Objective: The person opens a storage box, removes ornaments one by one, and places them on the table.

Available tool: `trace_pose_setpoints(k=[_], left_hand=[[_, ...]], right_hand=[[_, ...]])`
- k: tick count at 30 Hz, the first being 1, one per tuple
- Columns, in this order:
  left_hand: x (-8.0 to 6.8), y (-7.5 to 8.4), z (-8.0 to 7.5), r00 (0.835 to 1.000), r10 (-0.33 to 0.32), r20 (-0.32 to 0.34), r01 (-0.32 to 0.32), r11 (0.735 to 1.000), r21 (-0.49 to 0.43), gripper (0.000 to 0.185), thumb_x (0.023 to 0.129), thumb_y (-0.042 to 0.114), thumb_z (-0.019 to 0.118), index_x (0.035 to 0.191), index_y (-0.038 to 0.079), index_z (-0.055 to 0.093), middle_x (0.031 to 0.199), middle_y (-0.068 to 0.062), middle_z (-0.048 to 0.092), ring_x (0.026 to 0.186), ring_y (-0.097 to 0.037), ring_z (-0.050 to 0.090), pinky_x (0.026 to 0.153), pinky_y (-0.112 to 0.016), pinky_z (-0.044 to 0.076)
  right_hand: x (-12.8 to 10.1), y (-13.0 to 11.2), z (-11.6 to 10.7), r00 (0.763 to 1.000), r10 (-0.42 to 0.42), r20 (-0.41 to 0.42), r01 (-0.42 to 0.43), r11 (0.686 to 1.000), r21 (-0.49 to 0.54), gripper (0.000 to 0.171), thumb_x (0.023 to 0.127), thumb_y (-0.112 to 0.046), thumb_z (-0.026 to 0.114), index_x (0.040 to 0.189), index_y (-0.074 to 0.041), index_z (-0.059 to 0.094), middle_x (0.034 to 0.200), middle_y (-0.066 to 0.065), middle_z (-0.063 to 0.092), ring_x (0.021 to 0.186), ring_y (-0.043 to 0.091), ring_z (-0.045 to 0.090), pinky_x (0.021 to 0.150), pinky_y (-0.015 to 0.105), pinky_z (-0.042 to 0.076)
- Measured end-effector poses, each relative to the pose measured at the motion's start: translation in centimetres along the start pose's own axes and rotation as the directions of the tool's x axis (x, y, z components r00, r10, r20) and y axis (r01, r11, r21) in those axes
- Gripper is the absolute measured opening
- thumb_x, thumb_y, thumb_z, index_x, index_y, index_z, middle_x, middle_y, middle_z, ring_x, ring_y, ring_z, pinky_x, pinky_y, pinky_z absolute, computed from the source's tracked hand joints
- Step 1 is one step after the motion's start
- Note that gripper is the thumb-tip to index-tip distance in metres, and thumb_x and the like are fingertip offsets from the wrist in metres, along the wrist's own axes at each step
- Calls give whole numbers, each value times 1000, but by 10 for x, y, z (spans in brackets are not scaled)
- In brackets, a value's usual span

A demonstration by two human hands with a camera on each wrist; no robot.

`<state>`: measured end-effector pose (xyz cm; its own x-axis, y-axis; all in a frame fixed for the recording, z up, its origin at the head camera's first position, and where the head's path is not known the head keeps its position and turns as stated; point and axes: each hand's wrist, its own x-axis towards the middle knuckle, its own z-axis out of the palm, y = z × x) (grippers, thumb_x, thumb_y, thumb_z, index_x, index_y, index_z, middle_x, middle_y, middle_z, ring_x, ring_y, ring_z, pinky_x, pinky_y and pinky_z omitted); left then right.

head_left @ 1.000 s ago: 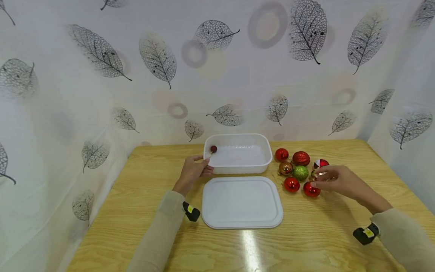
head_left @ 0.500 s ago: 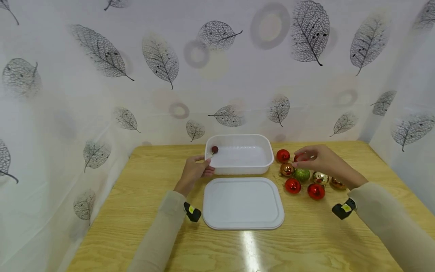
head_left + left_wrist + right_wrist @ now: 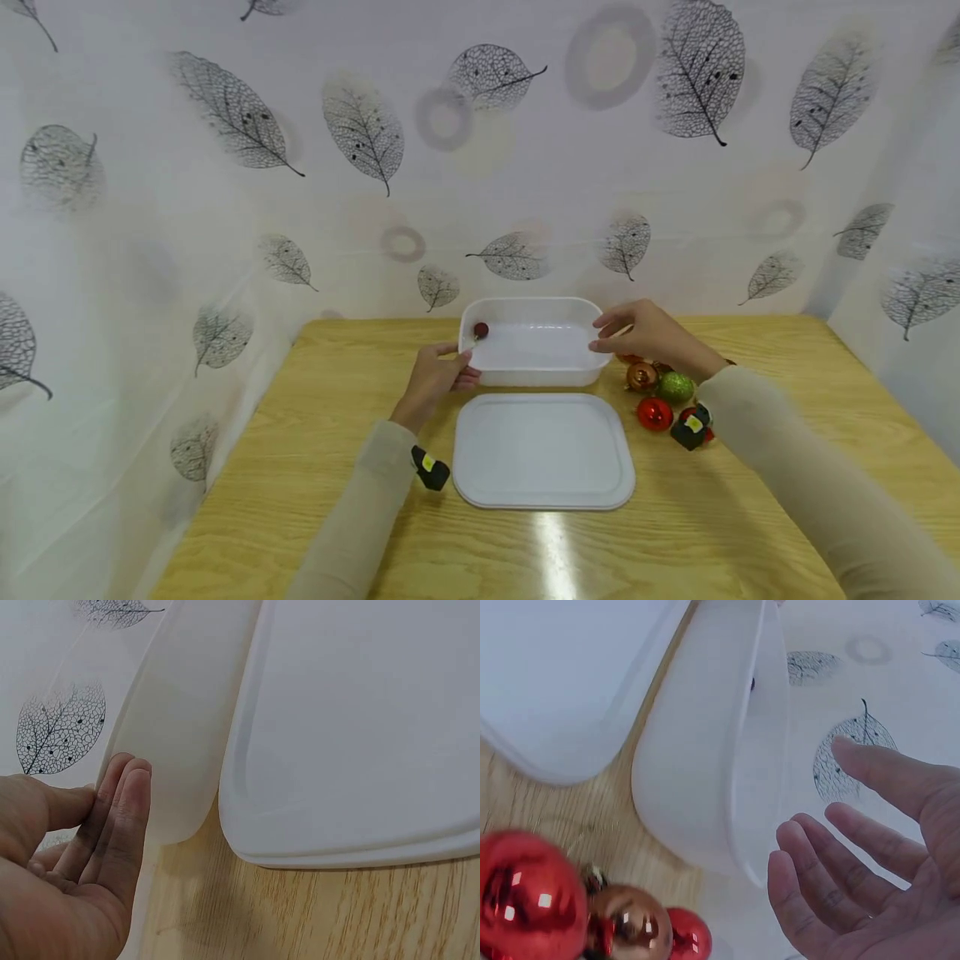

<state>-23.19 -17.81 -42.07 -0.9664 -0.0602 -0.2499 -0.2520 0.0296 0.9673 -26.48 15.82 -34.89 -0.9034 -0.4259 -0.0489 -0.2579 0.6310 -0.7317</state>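
In the head view, a white plastic box stands at the back of the table. A small dark red bauble lies inside at its left end. My left hand pinches the box's left rim; in the left wrist view, thumb and fingers lie on either side of the wall. At the right end, my right hand hovers beside the rim, with loosely spread fingers and nothing between them. The white lid lies flat in front of the box.
Right of the box sits a cluster of baubles, among them a shiny red bauble, a copper bauble and a glittery green bauble. My right forearm covers several others. A leaf-printed curtain hangs behind the table.
My right hand has moved left from above the baubles to the box's right rim. My left hand keeps its hold on the left rim, and the box stays in place.
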Motion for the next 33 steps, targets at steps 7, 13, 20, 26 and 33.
trace_pose_setpoints(k=[7,13,20,26,33], left_hand=[[2,-3,2,1000,11,-5,-11,1000,5,36,102,10,62,134,-8,57,82,-18,73,66,-18,72,67,-30,65],[2,-3,2,1000,19,-10,-19,1000,1,35,103,8,61,132,-9,57,80,-18,73,64,-18,71,67,-31,65],[2,-2,2,1000,16,-13,-16,1000,-5,36,102,9,62,133,-9,57,80,-18,73,63,-17,71,65,-29,65],[2,1,1,1000,7,-24,-7,1000,18,36,102,9,62,133,-8,58,81,-18,73,63,-16,71,65,-28,65],[4,-2,1,1000,1,-14,-1,1000,15,38,102,9,61,135,-9,56,81,-18,73,63,-15,70,67,-29,65]], right_hand=[[27,-9,27,999,17,48,-19,999,42,44,90,-25,80,124,1,67,113,16,71,100,29,67,85,43,62],[49,-19,50,997,-1,78,-7,995,98,40,89,-20,80,120,2,68,110,18,71,96,28,68,83,47,62],[73,-26,72,993,50,103,-64,988,139,44,89,-20,80,124,4,66,109,16,72,98,32,69,84,43,63],[91,-31,86,992,65,111,-85,980,182,48,90,-18,79,127,8,63,109,19,73,100,38,69,83,45,63],[110,-33,106,985,141,97,-158,967,202,46,89,-17,80,125,6,65,112,21,72,98,36,70,82,43,63]])
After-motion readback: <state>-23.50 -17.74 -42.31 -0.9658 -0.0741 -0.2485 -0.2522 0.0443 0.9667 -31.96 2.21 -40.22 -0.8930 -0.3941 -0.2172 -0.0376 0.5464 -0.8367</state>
